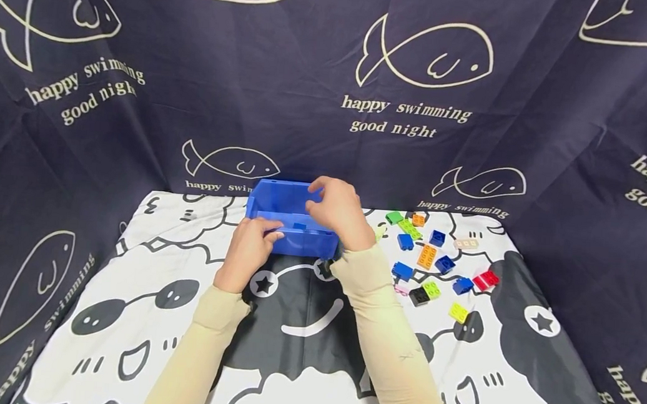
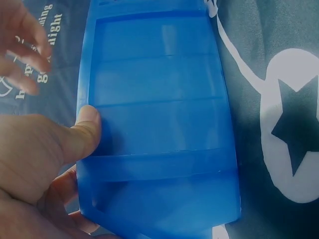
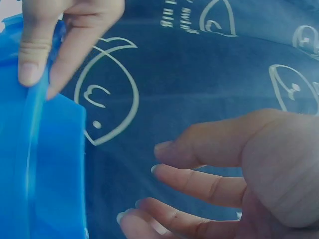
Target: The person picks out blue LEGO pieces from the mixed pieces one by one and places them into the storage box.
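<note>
A blue open-front plastic bin [image 1: 305,246] stands at the back middle of the cloth-covered table. My left hand [image 1: 248,250] pinches its near wall at the left, the thumb lying over the rim and the other fingers behind it, as the left wrist view of the bin [image 2: 159,129] shows. Above the bin's right side, my right hand [image 1: 338,210] hovers with loosely bent fingers. In the right wrist view a gap separates the right hand's thumb [image 3: 209,144] from its fingers, and nothing is between them.
Loose building bricks lie scattered to the right of the bin, among them an orange brick [image 1: 427,257], a red brick [image 1: 486,280], a black brick [image 1: 419,296] and a yellow brick [image 1: 458,312]. A dark fish-print curtain [image 1: 310,69] rises directly behind the table.
</note>
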`<state>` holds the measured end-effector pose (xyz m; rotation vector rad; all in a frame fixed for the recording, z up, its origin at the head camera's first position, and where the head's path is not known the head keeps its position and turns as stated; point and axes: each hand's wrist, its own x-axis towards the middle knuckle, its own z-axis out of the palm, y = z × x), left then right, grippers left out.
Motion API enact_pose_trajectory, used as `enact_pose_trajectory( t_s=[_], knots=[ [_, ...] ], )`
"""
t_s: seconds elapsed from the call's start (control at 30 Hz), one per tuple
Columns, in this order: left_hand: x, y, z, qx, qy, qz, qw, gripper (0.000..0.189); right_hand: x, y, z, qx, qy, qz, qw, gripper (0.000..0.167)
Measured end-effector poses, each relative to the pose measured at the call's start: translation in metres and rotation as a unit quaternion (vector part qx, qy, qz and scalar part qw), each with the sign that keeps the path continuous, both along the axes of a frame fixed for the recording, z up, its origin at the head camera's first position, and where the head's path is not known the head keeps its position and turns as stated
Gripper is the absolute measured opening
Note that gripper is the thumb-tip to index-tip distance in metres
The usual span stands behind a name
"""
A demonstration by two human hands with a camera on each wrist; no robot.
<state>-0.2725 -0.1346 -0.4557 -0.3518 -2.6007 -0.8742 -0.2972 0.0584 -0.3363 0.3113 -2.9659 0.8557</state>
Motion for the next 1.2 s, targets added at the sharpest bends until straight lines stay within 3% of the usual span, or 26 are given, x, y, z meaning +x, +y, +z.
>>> enact_pose_trajectory(
  t_s=[0.3, 0.47, 0.8, 1.2],
  knots=[
    [0.003, 0.002, -0.003, 0.003, 0.003, -0.003, 1.0000, 0.021, 0.030, 0.061, -0.017, -0.047, 0.067, -0.058, 0.9949, 0.033],
    [0.003, 0.002, -0.004, 0.005, 0.005, -0.004, 1.0000, 0.019, 0.038, 0.092, -0.024, -0.058, 0.080, -0.083, 0.9916, 0.035],
    [0.003, 0.001, -0.007, 0.012, -0.003, 0.003, 0.9999, 0.020, 0.048, 0.143, -0.029, -0.044, 0.047, -0.137, 0.9885, 0.040],
    [0.001, 0.002, 0.000, 0.012, -0.003, 0.000, 0.9999, 0.021, 0.033, 0.169, -0.046, -0.038, -0.010, -0.156, 0.9870, 0.045]
  ],
)
